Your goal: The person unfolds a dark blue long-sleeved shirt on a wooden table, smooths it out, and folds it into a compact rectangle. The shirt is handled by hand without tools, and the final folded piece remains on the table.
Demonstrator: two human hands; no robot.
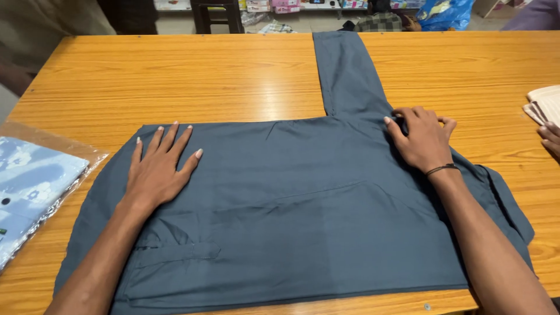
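Observation:
A slate-blue shirt (pixel 291 198) lies spread flat on the orange wooden table (pixel 175 81), one sleeve (pixel 347 70) stretched toward the far edge. My left hand (pixel 158 166) rests palm down, fingers apart, on the shirt's left part. My right hand (pixel 421 139) sits at the base of that sleeve with its fingers curled, pinching a fold of the cloth. A dark band circles my right wrist.
A clear bag holding a light-blue patterned folded garment (pixel 32 186) lies at the table's left edge. Another person's fingers (pixel 550 137) and a cream folded cloth (pixel 545 104) show at the right edge. Stools, boxes and bags stand beyond the far edge.

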